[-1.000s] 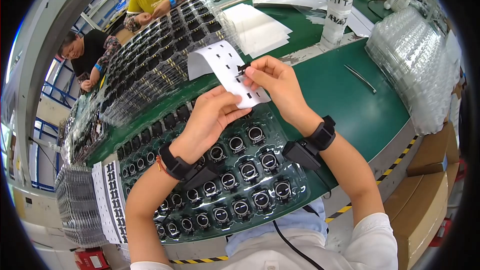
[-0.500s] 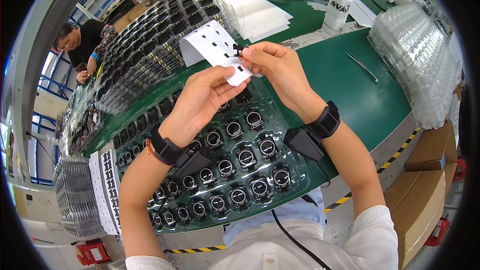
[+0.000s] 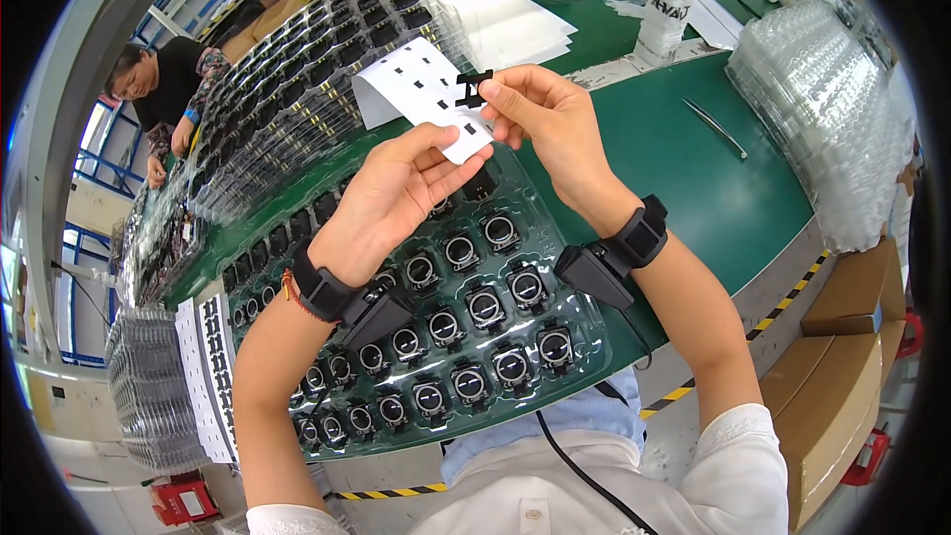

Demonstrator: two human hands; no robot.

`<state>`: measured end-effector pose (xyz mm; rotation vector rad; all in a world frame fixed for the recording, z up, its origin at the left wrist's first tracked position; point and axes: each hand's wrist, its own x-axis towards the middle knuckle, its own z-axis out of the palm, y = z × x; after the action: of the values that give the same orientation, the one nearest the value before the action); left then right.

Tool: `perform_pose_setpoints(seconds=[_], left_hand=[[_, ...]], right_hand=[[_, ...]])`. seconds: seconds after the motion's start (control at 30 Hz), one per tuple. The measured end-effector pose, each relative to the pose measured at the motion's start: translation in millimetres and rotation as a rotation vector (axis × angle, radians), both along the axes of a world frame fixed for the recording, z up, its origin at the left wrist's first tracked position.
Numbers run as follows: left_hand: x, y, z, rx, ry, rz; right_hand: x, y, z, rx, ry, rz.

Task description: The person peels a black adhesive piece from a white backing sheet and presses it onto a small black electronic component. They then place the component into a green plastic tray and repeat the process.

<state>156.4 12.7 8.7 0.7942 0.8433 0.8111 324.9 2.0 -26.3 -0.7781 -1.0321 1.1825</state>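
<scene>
Over the tray, my left hand [image 3: 391, 183] pinches the near end of a white backing sheet [image 3: 404, 89] between thumb and fingers. Small black marks dot the sheet, and its far end curls over. My right hand [image 3: 555, 129] is closed on a black H-shaped sticker [image 3: 472, 87], gripped at its right side by thumb and index finger. The sticker stands up in front of the sheet; I cannot tell whether it still touches it. Beneath both hands lies a clear plastic tray [image 3: 592, 337] holding rows of black parts with round silver rings [image 3: 486, 308].
Stacked filled trays [image 3: 337, 50] rise at the far left. Clear empty trays [image 3: 822, 119] pile up at the right. Tweezers [image 3: 715, 128] lie on the green table [image 3: 684, 198]. White sheets [image 3: 510, 30] and a wrapped post [image 3: 672, 5] stand beyond. More sticker sheets [image 3: 205, 376] sit left. Co-workers [image 3: 163, 89] work nearby.
The black sticker has come up and turned flat, so its H shape shows. My right hand has shifted slightly up and left. The far co-workers' arms have moved.
</scene>
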Motion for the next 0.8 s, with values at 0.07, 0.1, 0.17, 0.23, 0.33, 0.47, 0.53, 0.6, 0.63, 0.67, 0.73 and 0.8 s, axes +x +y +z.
perform_pose_setpoints(seconds=[0.07, 0.1, 0.17, 0.23, 0.33, 0.47, 0.53, 0.6, 0.63, 0.67, 0.73, 0.8], left_hand=[[0.9, -0.3, 2.4, 0.007, -0.001, 0.007], [1.2, 0.0, 2.6, 0.010, -0.002, 0.011], [-0.6, 2.6, 1.4, 0.010, -0.011, 0.013], [-2.9, 4.7, 0.4, 0.015, -0.029, 0.017], [-2.8, 4.3, 1.1, 0.004, -0.042, 0.023], [-0.4, 1.2, 3.0, -0.023, -0.046, 0.029], [-0.1, 0.5, 2.8, -0.035, -0.044, 0.032], [0.2, 0.9, 2.2, -0.050, -0.055, 0.021], [0.2, 1.3, 1.8, -0.058, -0.061, 0.015], [0.1, 1.7, 1.6, -0.059, -0.062, 0.016], [-0.5, 3.6, 0.9, -0.052, -0.076, 0.022], [-1.3, 5.0, 0.3, -0.050, -0.084, 0.026]], right_hand=[[0.3, 0.7, 0.0, 0.002, 0.005, 0.003], [0.5, 1.6, 0.0, 0.006, 0.011, 0.006], [0.5, 2.3, -0.6, 0.007, 0.018, 0.010], [0.7, 2.4, -1.5, 0.015, -0.013, 0.028], [-0.1, 2.6, -2.3, 0.017, -0.018, 0.039], [0.6, 3.4, -3.1, 0.024, 0.015, 0.038], [0.5, 4.0, -4.2, 0.039, 0.041, 0.038], [-0.2, 3.5, -4.0, 0.032, 0.032, 0.034], [-0.6, 3.1, -3.7, 0.026, 0.023, 0.030], [-0.9, 2.7, -3.1, 0.019, 0.013, 0.026], [-0.4, 2.3, -2.5, 0.030, 0.009, 0.034], [0.4, 2.2, -2.2, 0.053, 0.002, 0.047]])
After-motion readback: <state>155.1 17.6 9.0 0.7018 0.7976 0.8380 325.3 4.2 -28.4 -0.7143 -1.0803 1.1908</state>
